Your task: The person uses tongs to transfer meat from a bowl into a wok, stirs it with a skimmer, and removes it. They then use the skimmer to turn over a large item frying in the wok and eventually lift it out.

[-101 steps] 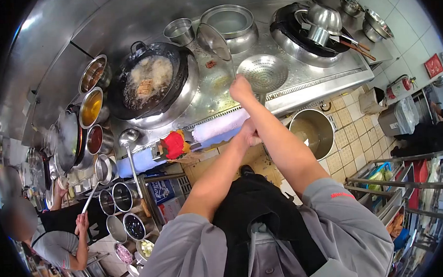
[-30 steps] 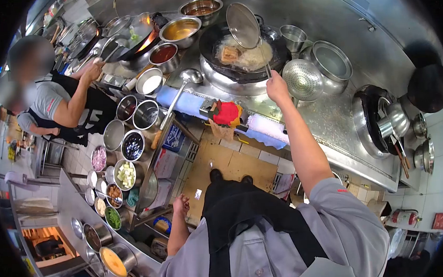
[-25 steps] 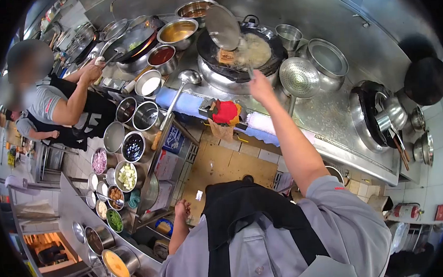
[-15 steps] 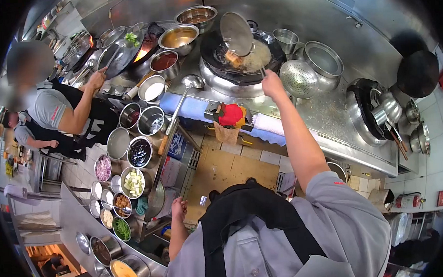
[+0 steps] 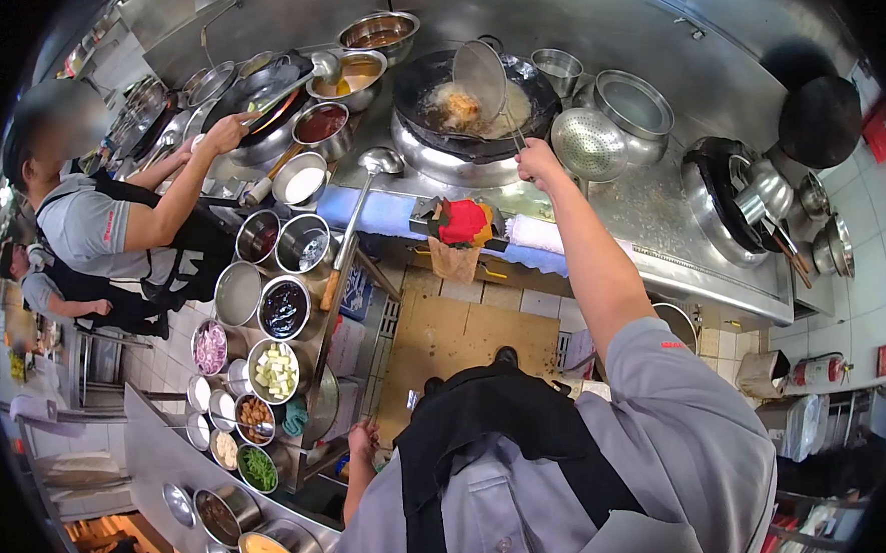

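My right hand (image 5: 535, 163) is closed around the handle of a round mesh strainer (image 5: 480, 74). The strainer's bowl is tilted up on edge over a black wok (image 5: 423, 77) on the stove. Golden pieces of food (image 5: 458, 106) lie in bubbling oil beside the mesh. Down by my left side hangs my left hand (image 5: 362, 438), its fingers loosely curled with nothing visible in them. It is nearest the counter of ingredient pots. A perforated ladle-like strainer (image 5: 589, 145) rests just right of the wok.
A long-handled ladle (image 5: 381, 161) lies across the counter at left. Pots of diced vegetables (image 5: 274, 371), dark sauce (image 5: 284, 308) and chopped greens (image 5: 258, 469) stand below it. At left, a co-worker (image 5: 109, 209) holds a ladle over a bowl of amber liquid (image 5: 357, 76). A second wok (image 5: 725, 202) sits right.
The mesh strainer has shifted right and lower over the wok, uncovering more of the frying food. The co-worker's ladle has moved to the amber bowl. My left hand still hangs low.
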Demonstrator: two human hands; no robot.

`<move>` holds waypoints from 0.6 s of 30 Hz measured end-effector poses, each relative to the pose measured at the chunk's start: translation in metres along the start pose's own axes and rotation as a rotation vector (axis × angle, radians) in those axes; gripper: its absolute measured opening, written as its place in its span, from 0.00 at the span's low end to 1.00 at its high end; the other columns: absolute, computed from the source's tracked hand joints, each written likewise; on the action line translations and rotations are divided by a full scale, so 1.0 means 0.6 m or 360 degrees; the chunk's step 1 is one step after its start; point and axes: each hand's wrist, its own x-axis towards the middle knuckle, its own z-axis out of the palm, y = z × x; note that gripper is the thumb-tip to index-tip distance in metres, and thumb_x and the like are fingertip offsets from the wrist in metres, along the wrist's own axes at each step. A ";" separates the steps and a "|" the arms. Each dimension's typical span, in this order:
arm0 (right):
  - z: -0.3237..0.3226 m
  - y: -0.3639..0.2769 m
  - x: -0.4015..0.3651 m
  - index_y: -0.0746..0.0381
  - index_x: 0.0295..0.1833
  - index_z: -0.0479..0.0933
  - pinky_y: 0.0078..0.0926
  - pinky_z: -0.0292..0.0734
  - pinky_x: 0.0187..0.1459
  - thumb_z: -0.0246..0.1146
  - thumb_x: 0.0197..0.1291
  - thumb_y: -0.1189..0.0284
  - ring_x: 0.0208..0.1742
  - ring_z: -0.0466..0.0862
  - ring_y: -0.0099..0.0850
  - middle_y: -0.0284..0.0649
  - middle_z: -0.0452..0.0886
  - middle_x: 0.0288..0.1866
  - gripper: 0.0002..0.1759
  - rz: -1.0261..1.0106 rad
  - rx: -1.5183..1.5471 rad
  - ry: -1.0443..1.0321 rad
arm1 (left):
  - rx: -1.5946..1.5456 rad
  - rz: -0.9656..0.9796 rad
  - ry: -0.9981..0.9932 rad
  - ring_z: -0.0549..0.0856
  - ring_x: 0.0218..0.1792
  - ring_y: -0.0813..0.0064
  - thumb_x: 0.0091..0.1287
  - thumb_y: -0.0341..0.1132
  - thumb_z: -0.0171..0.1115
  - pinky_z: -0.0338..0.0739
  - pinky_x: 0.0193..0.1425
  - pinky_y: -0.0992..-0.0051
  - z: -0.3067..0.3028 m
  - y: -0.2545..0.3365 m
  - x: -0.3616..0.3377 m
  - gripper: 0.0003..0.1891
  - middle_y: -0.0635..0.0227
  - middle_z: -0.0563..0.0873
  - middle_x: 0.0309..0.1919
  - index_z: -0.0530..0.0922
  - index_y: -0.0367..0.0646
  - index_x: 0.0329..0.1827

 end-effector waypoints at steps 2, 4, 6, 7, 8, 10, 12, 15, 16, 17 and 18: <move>0.018 -0.028 -0.044 0.65 0.58 0.61 0.23 0.55 0.11 0.43 0.53 0.81 0.13 0.64 0.24 0.41 0.67 0.24 0.23 0.0043 -0.0131 0.0161 | 0.0139 0.0077 0.0025 0.69 0.15 0.80 0.61 0.41 0.49 0.58 0.15 0.79 0.010 0.014 -0.011 0.11 0.70 0.77 0.23 0.67 0.48 0.43; 0.001 -0.004 -0.011 0.65 0.59 0.61 0.27 0.61 0.15 0.43 0.53 0.80 0.17 0.70 0.30 0.45 0.71 0.28 0.24 -0.0196 -0.0625 0.0308 | 0.0122 0.0075 0.0016 0.70 0.15 0.81 0.60 0.41 0.49 0.59 0.15 0.79 0.017 0.024 -0.019 0.10 0.70 0.77 0.23 0.67 0.48 0.42; 0.003 -0.011 -0.027 0.67 0.56 0.66 0.35 0.73 0.38 0.45 0.53 0.76 0.38 0.79 0.44 0.55 0.75 0.45 0.22 -0.0671 -0.1469 0.0618 | 0.0108 0.0077 0.0005 0.70 0.16 0.81 0.60 0.41 0.50 0.59 0.15 0.79 0.025 0.030 -0.022 0.10 0.70 0.77 0.23 0.68 0.48 0.41; 0.014 -0.036 -0.061 0.67 0.56 0.66 0.35 0.73 0.38 0.45 0.53 0.76 0.38 0.79 0.44 0.55 0.75 0.45 0.22 -0.0665 -0.1462 0.0631 | 0.0101 0.0081 0.0021 0.71 0.15 0.80 0.60 0.41 0.50 0.58 0.14 0.79 0.026 0.030 -0.020 0.10 0.70 0.76 0.22 0.68 0.49 0.41; 0.021 -0.058 -0.090 0.68 0.55 0.66 0.36 0.71 0.44 0.46 0.53 0.75 0.43 0.77 0.46 0.56 0.74 0.47 0.22 -0.0660 -0.1497 0.0575 | 0.0095 0.0087 0.0036 0.72 0.15 0.80 0.60 0.41 0.51 0.58 0.14 0.79 0.029 0.031 -0.018 0.10 0.70 0.76 0.22 0.68 0.49 0.41; 0.023 -0.060 -0.105 0.68 0.52 0.68 0.39 0.70 0.47 0.47 0.51 0.76 0.46 0.76 0.49 0.58 0.74 0.45 0.20 -0.0778 -0.1533 0.0545 | 0.0107 0.0106 0.0046 0.71 0.15 0.80 0.60 0.40 0.51 0.58 0.14 0.79 0.043 0.030 -0.024 0.10 0.70 0.76 0.21 0.67 0.49 0.41; 0.025 -0.065 -0.118 0.68 0.50 0.68 0.40 0.70 0.47 0.46 0.51 0.77 0.45 0.76 0.50 0.58 0.75 0.43 0.19 -0.0727 -0.1573 0.0457 | 0.0129 0.0129 0.0051 0.71 0.15 0.80 0.60 0.40 0.52 0.58 0.14 0.78 0.051 0.037 -0.021 0.09 0.70 0.76 0.21 0.67 0.49 0.40; 0.022 -0.057 -0.117 0.68 0.45 0.69 0.43 0.70 0.46 0.46 0.49 0.80 0.43 0.76 0.52 0.58 0.77 0.38 0.16 -0.0712 -0.1616 0.0450 | 0.0136 0.0100 0.0006 0.71 0.14 0.79 0.60 0.40 0.52 0.59 0.14 0.78 0.057 0.037 -0.002 0.10 0.69 0.77 0.22 0.67 0.49 0.41; 0.016 -0.054 -0.105 0.69 0.45 0.70 0.42 0.69 0.46 0.46 0.49 0.80 0.43 0.76 0.52 0.58 0.76 0.38 0.16 -0.0714 -0.1636 0.0477 | 0.0131 0.0090 -0.0009 0.71 0.14 0.78 0.60 0.41 0.52 0.60 0.14 0.77 0.059 0.034 0.007 0.10 0.69 0.77 0.22 0.67 0.49 0.41; 0.009 -0.052 -0.094 0.69 0.45 0.70 0.42 0.69 0.47 0.46 0.49 0.80 0.43 0.76 0.52 0.58 0.76 0.38 0.16 -0.0719 -0.1657 0.0496 | 0.0120 0.0080 -0.0021 0.71 0.14 0.78 0.60 0.41 0.52 0.60 0.14 0.77 0.060 0.031 0.015 0.10 0.69 0.78 0.22 0.67 0.50 0.42; 0.003 -0.055 -0.087 0.69 0.44 0.69 0.42 0.70 0.47 0.47 0.49 0.80 0.43 0.76 0.52 0.59 0.76 0.38 0.15 -0.0696 -0.1641 0.0526 | 0.0123 0.0084 -0.0024 0.71 0.14 0.78 0.60 0.41 0.52 0.60 0.14 0.77 0.057 0.028 0.025 0.10 0.69 0.78 0.22 0.67 0.50 0.42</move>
